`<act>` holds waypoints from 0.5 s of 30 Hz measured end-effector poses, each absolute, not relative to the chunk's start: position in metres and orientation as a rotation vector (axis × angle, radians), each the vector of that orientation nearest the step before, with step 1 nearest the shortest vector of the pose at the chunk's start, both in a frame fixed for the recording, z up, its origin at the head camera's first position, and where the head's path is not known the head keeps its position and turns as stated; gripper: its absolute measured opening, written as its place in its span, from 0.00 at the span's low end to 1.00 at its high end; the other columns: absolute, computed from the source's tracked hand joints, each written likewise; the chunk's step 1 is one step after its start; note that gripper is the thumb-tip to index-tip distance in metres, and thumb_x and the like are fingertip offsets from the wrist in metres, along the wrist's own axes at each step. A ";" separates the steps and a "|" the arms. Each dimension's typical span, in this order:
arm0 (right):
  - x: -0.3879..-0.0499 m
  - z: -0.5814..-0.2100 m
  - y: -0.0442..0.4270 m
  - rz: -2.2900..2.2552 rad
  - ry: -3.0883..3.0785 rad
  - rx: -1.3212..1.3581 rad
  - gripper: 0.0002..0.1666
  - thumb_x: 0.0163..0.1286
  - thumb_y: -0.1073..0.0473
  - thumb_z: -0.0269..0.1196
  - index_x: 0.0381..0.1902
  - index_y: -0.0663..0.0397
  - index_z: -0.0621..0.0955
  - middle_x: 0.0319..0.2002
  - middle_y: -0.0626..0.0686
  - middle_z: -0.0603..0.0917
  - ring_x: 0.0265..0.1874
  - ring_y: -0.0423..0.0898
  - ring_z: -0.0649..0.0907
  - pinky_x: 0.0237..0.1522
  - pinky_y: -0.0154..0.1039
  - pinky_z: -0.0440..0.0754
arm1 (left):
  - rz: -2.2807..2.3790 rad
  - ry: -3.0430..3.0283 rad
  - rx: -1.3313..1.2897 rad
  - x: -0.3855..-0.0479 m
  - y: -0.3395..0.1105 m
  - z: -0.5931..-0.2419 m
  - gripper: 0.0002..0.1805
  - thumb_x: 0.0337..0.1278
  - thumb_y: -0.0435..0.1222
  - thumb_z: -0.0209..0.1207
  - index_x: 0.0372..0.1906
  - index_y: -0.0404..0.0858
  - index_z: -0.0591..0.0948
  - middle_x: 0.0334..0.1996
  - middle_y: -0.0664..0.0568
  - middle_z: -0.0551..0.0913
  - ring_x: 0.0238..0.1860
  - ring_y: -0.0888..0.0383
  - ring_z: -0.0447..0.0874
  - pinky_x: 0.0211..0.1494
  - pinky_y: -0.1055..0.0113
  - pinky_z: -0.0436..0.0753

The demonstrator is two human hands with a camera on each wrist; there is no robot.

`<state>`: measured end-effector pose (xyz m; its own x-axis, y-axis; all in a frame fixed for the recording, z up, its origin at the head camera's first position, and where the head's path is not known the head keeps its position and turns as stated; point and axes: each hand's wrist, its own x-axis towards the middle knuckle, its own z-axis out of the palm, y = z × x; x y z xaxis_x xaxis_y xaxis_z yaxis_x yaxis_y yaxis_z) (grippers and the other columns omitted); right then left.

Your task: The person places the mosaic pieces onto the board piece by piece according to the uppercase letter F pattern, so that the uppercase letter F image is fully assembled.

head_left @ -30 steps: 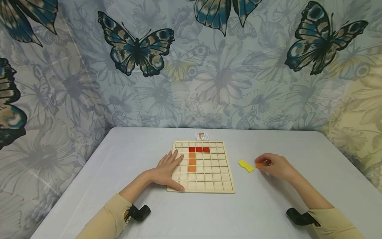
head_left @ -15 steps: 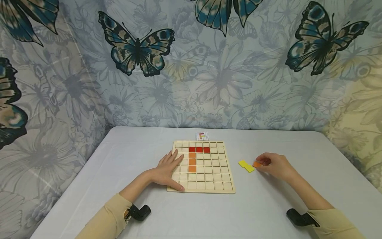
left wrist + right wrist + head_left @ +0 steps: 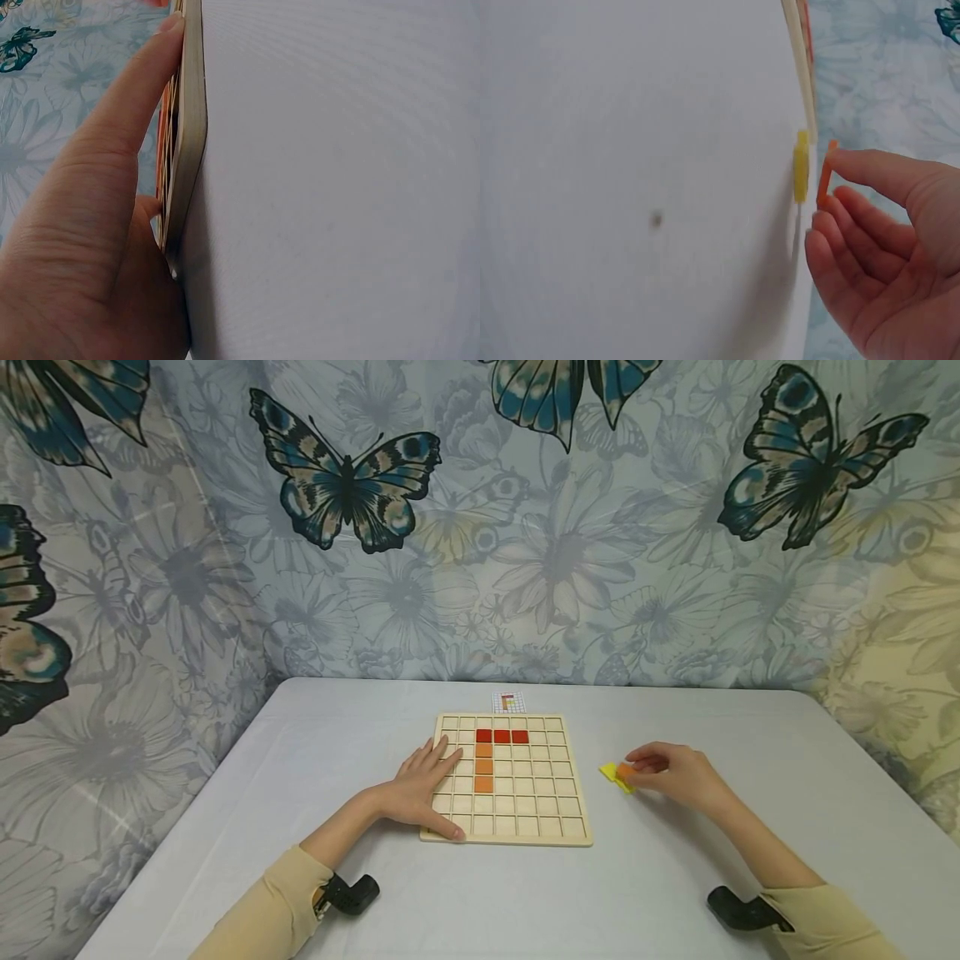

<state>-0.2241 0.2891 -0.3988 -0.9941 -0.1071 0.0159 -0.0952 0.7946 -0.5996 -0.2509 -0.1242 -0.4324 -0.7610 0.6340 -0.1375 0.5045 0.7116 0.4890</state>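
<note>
A wooden grid board (image 3: 525, 806) lies on the white table, holding a row of red square tiles (image 3: 502, 737) and, beneath its left end, a column of orange tiles (image 3: 484, 767). My left hand (image 3: 416, 785) rests spread on the board's left side, its thumb at the front edge, as the left wrist view also shows. Between thumb and fingers my right hand (image 3: 678, 774) pinches an orange square tile (image 3: 827, 174), raised off the table. Just beyond it lie two yellow tiles (image 3: 607, 770), partly covered by the held tile in the head view.
Behind the board lies a small printed pattern card (image 3: 508, 702) with a coloured grid. A wall cloth with butterflies (image 3: 345, 477) hangs behind the table (image 3: 360, 718). Black wrist cameras (image 3: 742, 910) sit on both forearms.
My right hand has lifted the orange tile and carried it left, over the yellow tiles. The left hand and the board have stayed in place.
</note>
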 end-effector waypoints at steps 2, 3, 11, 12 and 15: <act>-0.224 -0.398 0.284 -1.002 2.947 -0.182 0.23 0.59 0.50 0.72 0.46 0.61 0.84 0.34 0.49 0.84 0.36 0.46 0.80 0.34 0.39 0.78 | 0.621 2.631 0.902 -0.252 -0.125 -0.436 0.72 0.32 0.72 0.65 0.79 0.43 0.42 0.77 0.44 0.27 0.75 0.47 0.20 0.73 0.45 0.33; -0.224 -0.398 0.281 -1.015 2.938 -0.191 0.23 0.59 0.50 0.72 0.46 0.60 0.84 0.34 0.48 0.84 0.36 0.46 0.80 0.34 0.39 0.78 | 0.625 2.631 0.901 -0.253 -0.126 -0.437 0.72 0.32 0.72 0.65 0.79 0.44 0.42 0.77 0.44 0.27 0.75 0.47 0.20 0.73 0.46 0.33; -0.223 -0.393 0.263 -1.120 2.890 -0.285 0.21 0.57 0.51 0.74 0.44 0.56 0.85 0.33 0.46 0.85 0.36 0.44 0.81 0.34 0.35 0.78 | 0.640 2.613 0.894 -0.249 -0.124 -0.428 0.70 0.35 0.67 0.69 0.79 0.41 0.44 0.77 0.41 0.29 0.75 0.44 0.21 0.73 0.44 0.34; -0.223 -0.392 0.261 -1.129 2.887 -0.299 0.20 0.57 0.51 0.74 0.44 0.56 0.85 0.33 0.46 0.85 0.36 0.44 0.81 0.35 0.35 0.78 | 0.642 2.610 0.890 -0.249 -0.123 -0.426 0.70 0.35 0.66 0.70 0.79 0.41 0.44 0.77 0.41 0.29 0.75 0.44 0.21 0.73 0.44 0.34; -0.224 -0.393 0.255 -1.154 2.861 -0.322 0.20 0.57 0.51 0.73 0.44 0.55 0.85 0.33 0.45 0.85 0.37 0.44 0.81 0.36 0.36 0.78 | 0.634 2.609 0.878 -0.247 -0.123 -0.423 0.69 0.37 0.64 0.70 0.79 0.41 0.44 0.77 0.41 0.30 0.75 0.43 0.22 0.74 0.44 0.34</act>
